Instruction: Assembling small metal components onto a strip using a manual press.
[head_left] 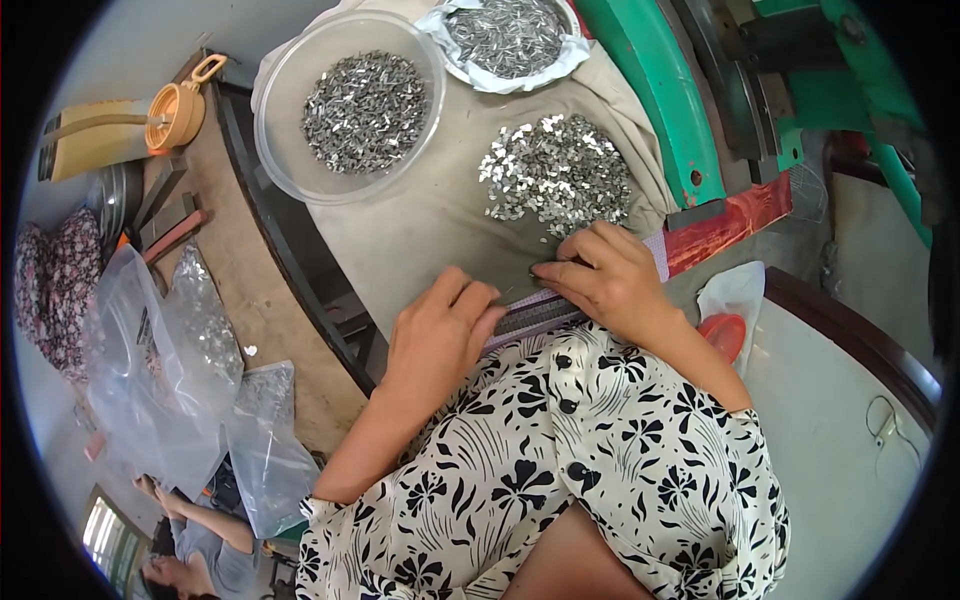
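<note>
Beige cloth (400, 225) is covering the worktop where two bare hands are working, slightly apart, near the edge closest to the body. The left hand (440, 325) is curling inward, fingers gathered toward the thumb; I cannot tell whether it is gripping anything. The right hand (608, 275) is bending inward too, a small dark piece (537, 270) showing at its fingertips; whether they are clamping it, and which way it is pointing, I cannot tell. Between the hands, a dark grey strip (545, 314) is lying with its long axis running sideways, the right end tilting farther from the body. Just beyond, a loose heap of flat silver chips (555, 175) is spreading on the cloth, facing every way. Farther back, a clear round tub (283, 150) is holding dark grey metal bits, and a plastic-lined white bowl (575, 55) is holding slim silver pins. On the right, a green metal frame (655, 95) is standing. On the left, clear plastic bags (150, 370) are resting by a brown table (265, 305). At lower left, another person (215, 560) in grey is sitting in the room.
</note>
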